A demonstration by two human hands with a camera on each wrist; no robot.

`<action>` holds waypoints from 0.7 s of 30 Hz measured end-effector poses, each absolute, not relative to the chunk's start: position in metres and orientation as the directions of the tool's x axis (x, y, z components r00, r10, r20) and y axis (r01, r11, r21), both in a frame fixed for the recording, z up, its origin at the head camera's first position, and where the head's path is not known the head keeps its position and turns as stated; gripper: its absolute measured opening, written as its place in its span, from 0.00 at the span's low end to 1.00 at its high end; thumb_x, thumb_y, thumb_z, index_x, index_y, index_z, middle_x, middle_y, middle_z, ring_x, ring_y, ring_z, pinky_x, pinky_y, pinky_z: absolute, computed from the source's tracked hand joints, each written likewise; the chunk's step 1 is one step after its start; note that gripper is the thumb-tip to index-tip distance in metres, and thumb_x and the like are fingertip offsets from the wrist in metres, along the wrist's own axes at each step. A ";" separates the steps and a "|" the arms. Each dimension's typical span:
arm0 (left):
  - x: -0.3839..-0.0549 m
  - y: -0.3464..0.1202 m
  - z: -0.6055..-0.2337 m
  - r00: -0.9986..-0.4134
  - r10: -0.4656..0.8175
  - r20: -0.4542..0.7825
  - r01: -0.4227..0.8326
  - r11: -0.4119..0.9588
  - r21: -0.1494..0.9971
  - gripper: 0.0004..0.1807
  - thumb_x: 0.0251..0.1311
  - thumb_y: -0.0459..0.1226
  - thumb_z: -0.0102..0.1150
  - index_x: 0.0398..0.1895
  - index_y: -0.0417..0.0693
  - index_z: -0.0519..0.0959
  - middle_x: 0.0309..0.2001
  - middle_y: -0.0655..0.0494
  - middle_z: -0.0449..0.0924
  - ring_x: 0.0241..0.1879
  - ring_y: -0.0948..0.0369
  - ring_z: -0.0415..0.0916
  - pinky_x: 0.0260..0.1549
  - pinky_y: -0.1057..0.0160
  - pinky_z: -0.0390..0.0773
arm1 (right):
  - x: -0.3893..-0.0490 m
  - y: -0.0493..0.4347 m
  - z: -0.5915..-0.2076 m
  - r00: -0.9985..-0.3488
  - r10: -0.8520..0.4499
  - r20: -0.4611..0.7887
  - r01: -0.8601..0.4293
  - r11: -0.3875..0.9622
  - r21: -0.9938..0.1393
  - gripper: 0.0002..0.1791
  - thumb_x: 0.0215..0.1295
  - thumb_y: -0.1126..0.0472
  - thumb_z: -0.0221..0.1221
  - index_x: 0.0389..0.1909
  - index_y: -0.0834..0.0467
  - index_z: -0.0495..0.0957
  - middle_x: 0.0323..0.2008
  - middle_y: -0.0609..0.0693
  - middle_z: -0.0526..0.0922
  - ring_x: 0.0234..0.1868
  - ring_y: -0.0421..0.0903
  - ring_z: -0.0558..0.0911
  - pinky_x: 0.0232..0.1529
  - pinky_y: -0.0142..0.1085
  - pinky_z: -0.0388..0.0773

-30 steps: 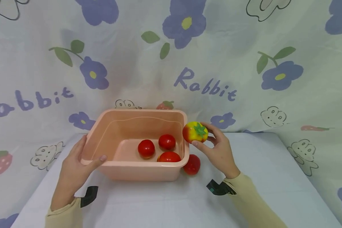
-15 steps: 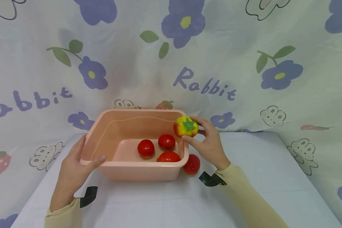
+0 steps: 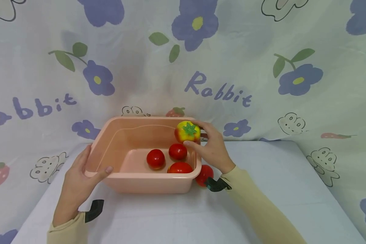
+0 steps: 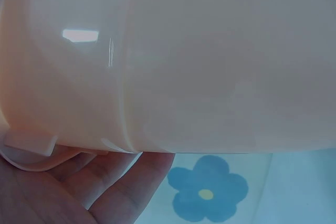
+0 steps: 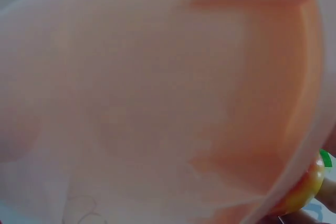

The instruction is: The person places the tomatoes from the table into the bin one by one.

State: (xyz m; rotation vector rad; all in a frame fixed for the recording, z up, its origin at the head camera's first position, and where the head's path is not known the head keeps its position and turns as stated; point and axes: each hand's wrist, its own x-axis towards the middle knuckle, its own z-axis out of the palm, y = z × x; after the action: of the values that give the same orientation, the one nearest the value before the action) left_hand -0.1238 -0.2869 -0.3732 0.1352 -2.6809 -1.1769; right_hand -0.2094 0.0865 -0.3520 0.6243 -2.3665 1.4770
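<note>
Pinching the yellow fruit between thumb and fingertips of the right hand, with its green leaf star toward the head camera; holding it above the floor of the pink tub, at the far right corner, close to the back tomato; hard to tell whether touching the tub's wall; visible too in the right wrist view, low at the right edge, beyond the tub's rim, partly cut off.

Gripping the tub's left end with the left hand, thumb over the near rim, fingers along the outer side; in the left wrist view, with fingertips against the wall below the rim.

Also in the tub's right half, the left tomato and the front tomato, the latter partly behind the near rim; outside, on the white table, just beside the tub's right end, the outer tomato, partly covered by the right wrist's black strap.
</note>
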 end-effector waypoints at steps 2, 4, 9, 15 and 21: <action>-0.124 -0.287 -0.373 -0.973 -0.169 0.156 0.001 0.674 0.739 0.58 0.59 0.52 0.70 0.83 0.55 0.40 0.79 0.39 0.45 0.70 0.32 0.56 0.60 0.24 0.59 | -0.210 0.084 -0.353 -0.864 -0.222 0.451 -0.503 0.386 -0.773 0.37 0.59 0.56 0.73 0.69 0.53 0.72 0.62 0.49 0.76 0.60 0.47 0.74 0.58 0.49 0.79; -0.124 -0.286 -0.373 -0.973 -0.170 0.153 -0.001 0.672 0.741 0.58 0.59 0.52 0.70 0.83 0.55 0.40 0.79 0.39 0.45 0.70 0.32 0.55 0.61 0.25 0.59 | -0.211 0.081 -0.354 -0.861 -0.231 0.453 -0.509 0.389 -0.768 0.37 0.59 0.56 0.73 0.70 0.53 0.71 0.63 0.49 0.76 0.61 0.47 0.74 0.58 0.48 0.79; -0.124 -0.286 -0.373 -0.975 -0.175 0.140 -0.013 0.668 0.744 0.59 0.58 0.53 0.70 0.83 0.56 0.39 0.80 0.40 0.45 0.70 0.32 0.54 0.61 0.25 0.59 | -0.213 0.077 -0.357 -0.864 -0.245 0.439 -0.503 0.399 -0.767 0.37 0.59 0.57 0.73 0.69 0.54 0.71 0.64 0.49 0.76 0.62 0.48 0.74 0.61 0.46 0.78; -0.123 -0.287 -0.373 -0.974 -0.177 0.145 -0.012 0.672 0.740 0.59 0.59 0.52 0.70 0.83 0.56 0.39 0.79 0.39 0.46 0.69 0.32 0.56 0.61 0.25 0.60 | -0.215 0.076 -0.358 -0.861 -0.272 0.429 -0.508 0.433 -0.744 0.36 0.59 0.58 0.73 0.69 0.56 0.72 0.63 0.52 0.76 0.63 0.50 0.75 0.63 0.47 0.76; -0.123 -0.287 -0.372 -0.972 -0.170 0.165 0.009 0.671 0.742 0.58 0.59 0.51 0.70 0.82 0.54 0.41 0.79 0.39 0.47 0.70 0.32 0.55 0.62 0.25 0.58 | -0.214 0.082 -0.357 -0.853 -0.290 0.435 -0.522 0.433 -0.735 0.36 0.59 0.58 0.72 0.69 0.54 0.72 0.63 0.54 0.76 0.62 0.56 0.76 0.62 0.52 0.77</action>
State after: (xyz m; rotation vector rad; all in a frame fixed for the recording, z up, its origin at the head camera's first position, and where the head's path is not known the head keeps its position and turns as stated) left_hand -0.1233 -0.2870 -0.3723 0.1301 -2.6652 -1.1846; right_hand -0.2141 0.0819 -0.3574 0.7067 -2.4440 1.3841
